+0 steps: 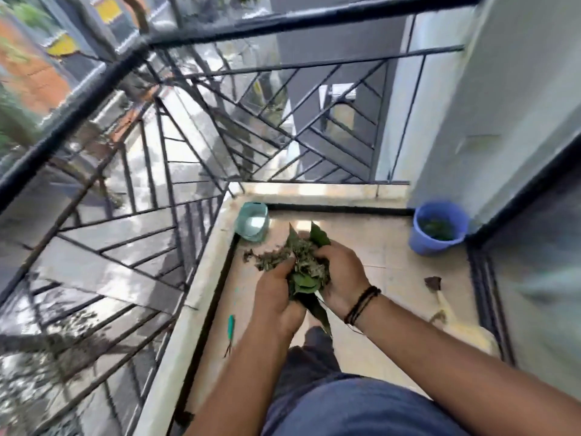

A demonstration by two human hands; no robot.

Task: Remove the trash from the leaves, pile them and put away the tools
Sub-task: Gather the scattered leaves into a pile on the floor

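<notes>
Clutching leaf bundle (pixel 306 265), both hands; fingertips hidden, railing blurred.

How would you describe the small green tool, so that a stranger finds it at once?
Look at the tiled balcony floor, along the raised ledge under the railing. The tool lies there alone, below the left hand. It is thin, with a bright green handle and dark metal prongs, unlike the round teal container farther along.

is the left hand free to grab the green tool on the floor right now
Probably not yet. The left hand and right hand both grip the leaves. The green tool lies uncovered on the floor beside the ledge, so nothing else blocks it.
</notes>
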